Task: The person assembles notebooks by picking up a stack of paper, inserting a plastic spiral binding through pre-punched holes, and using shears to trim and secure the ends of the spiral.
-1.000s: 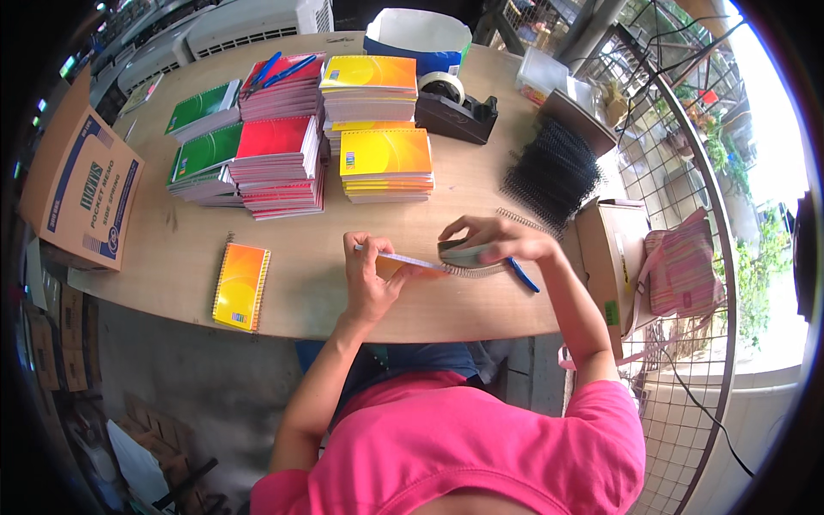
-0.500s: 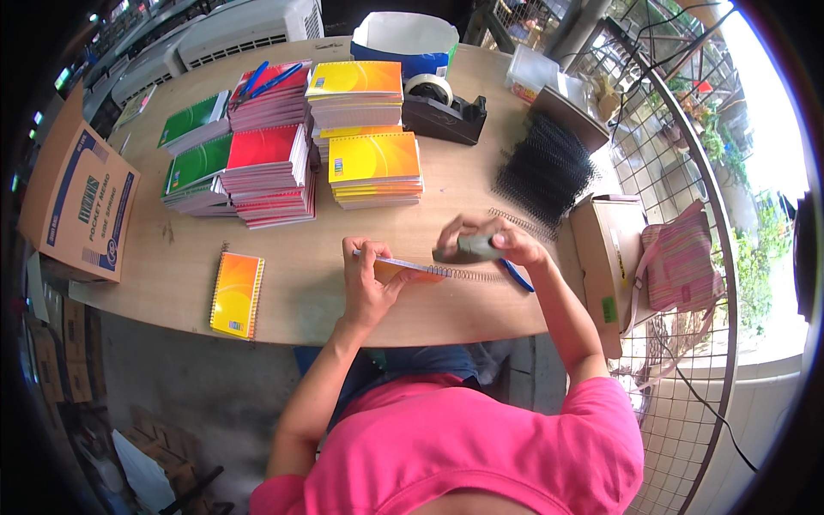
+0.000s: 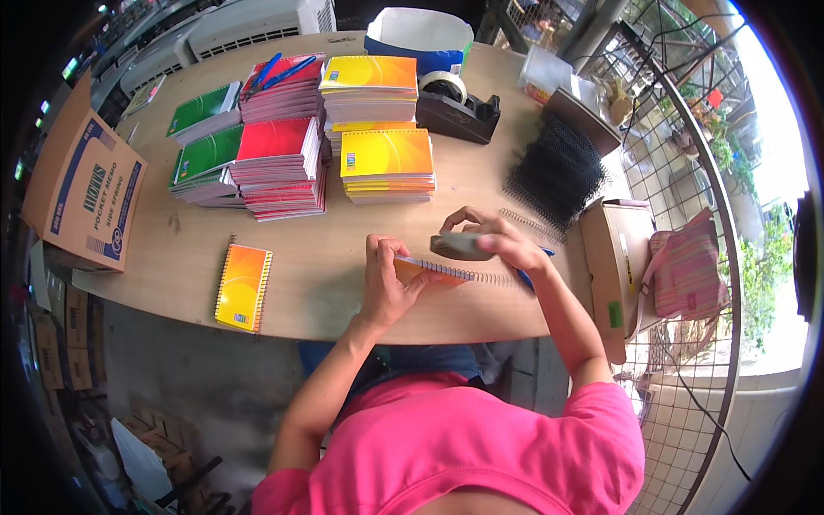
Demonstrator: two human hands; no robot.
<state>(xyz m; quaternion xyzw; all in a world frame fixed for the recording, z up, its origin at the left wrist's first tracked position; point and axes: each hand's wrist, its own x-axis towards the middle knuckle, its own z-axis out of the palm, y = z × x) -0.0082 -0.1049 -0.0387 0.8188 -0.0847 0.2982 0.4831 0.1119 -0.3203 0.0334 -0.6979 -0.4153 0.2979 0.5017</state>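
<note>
My left hand [image 3: 388, 285] pinches a small orange-covered notepad [image 3: 412, 270] above the near middle of the table, its edge turned up. A dark wire spiral [image 3: 493, 279] runs through part of the pad's edge, and its free end sticks out to the right. Closed around a flat, rounded grey object [image 3: 462, 246] is my right hand [image 3: 506, 243], just above the spiral; the object's exact kind is unclear. Under my right wrist lies a blue-handled tool [image 3: 525, 278], partly hidden. One yellow-orange spiral notepad [image 3: 243, 287] rests at the left.
Stacks of green [image 3: 206, 154], red [image 3: 273, 142] and yellow notepads [image 3: 388, 154] stand at the back, with blue-handled pliers [image 3: 279, 73] on top. Behind are a tape dispenser [image 3: 459, 116] and black spirals [image 3: 558, 167]. Cardboard boxes [image 3: 94, 189] flank the table; wire mesh [image 3: 687, 412] borders the right.
More of the spiral now sits along the pad's edge, and its free end looks shorter. Both hands stay close together; the view has shifted slightly.
</note>
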